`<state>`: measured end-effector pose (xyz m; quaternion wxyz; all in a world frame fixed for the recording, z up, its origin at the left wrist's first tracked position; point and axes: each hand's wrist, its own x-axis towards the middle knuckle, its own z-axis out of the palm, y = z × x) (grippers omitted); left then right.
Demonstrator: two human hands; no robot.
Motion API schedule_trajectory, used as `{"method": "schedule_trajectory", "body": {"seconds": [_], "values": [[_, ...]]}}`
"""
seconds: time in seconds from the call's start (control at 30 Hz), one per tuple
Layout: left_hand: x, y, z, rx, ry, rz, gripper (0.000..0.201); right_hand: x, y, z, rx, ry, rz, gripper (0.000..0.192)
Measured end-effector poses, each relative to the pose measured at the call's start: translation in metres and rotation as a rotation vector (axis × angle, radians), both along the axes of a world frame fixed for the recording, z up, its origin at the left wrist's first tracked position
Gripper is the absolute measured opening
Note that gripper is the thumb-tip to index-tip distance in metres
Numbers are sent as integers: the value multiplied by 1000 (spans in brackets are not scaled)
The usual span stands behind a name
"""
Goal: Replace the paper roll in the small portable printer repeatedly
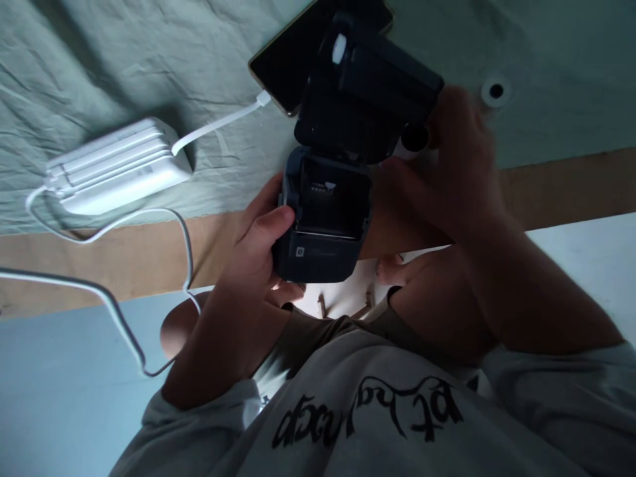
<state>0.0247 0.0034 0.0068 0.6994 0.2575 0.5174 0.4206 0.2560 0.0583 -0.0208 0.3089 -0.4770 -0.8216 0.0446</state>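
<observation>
My left hand [261,238] grips the side of a dark portable label printer [320,258], its thumb on the rim. The printer's lid [368,93] is swung up and away from me, so the hollow paper bay shows. By the right side of the lid, my right hand [457,165] is closed round a small white paper roll [408,151] with a dark core, partly hidden by the lid and fingers. Another white paper roll [505,91] stands on the cloth just beyond that hand.
A black phone [285,66] lies behind the lid, with a white cable [218,124] running to a white power strip or adapter [124,165] at the left. A grey-green cloth [223,179] covers the table, whose wooden edge [571,182] faces me. A white cord loops over that edge.
</observation>
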Motion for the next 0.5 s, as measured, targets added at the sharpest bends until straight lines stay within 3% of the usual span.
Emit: {"method": "schedule_trajectory", "body": {"seconds": [0.1, 0.17, 0.33, 0.5], "values": [[2, 1, 2, 19, -24, -1, 42, 3, -1, 3, -46, 32, 100, 67], [2, 2, 2, 34, -23, 7, 37, 3, -3, 4, -49, 25, 146, 64], [1, 1, 1, 34, -28, -21, 35, 2, -4, -1, -78, -27, 12, 47], [1, -1, -4, 93, -47, -7, 31, 5, -3, -1, -42, 162, 26, 63]]}}
